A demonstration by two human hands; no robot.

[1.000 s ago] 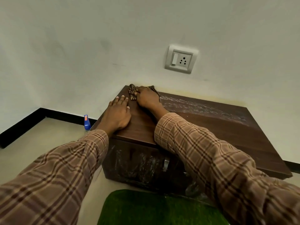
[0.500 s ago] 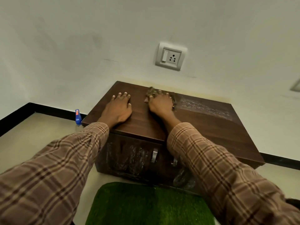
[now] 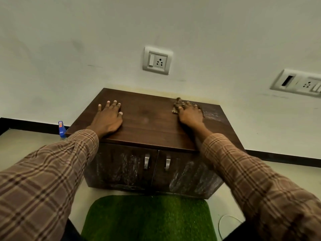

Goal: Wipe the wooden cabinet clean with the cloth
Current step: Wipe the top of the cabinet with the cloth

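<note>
A low dark wooden cabinet (image 3: 149,126) with two doors and metal handles stands against the wall. My left hand (image 3: 107,117) lies flat, fingers apart, on the left part of its top. My right hand (image 3: 190,113) presses a brown patterned cloth (image 3: 177,106) onto the back right part of the top; most of the cloth is hidden under the palm. A pale dusty patch (image 3: 212,113) shows on the top just right of the cloth. Whitish smears cover the door fronts (image 3: 184,176).
A blue bottle (image 3: 61,129) stands on the floor at the cabinet's left corner. A green mat (image 3: 147,218) lies in front. Wall sockets (image 3: 157,60) sit above the cabinet, another socket plate (image 3: 298,82) to the right. A white cord (image 3: 225,223) lies on the floor.
My right hand has slid the cloth along the back of the top from the left corner to the right side. The left hand stays flat on the left part.
</note>
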